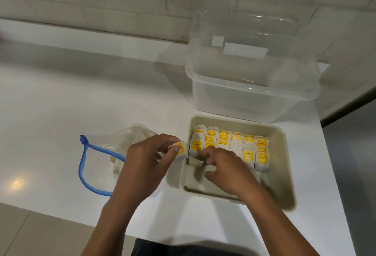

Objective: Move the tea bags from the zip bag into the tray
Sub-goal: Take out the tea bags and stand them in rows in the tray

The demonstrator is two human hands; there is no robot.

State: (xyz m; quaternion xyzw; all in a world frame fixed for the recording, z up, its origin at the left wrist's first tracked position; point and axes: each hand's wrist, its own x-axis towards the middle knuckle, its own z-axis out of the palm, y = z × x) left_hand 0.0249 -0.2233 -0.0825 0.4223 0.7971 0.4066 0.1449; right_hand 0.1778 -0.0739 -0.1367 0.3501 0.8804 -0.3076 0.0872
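Note:
A beige tray sits on the white counter and holds several rows of white tea bags with yellow labels along its far half. My left hand pinches one tea bag just over the tray's left rim. My right hand is inside the tray with curled fingers at the front of the rows, touching a tea bag there. To the left lies the clear zip bag with its blue zipper open; a few tea bags remain inside it, partly hidden by my left hand.
A clear plastic box with its lid leaning open stands right behind the tray. A white brick wall runs along the back. The counter ends near the tray's right side and at the front edge near me.

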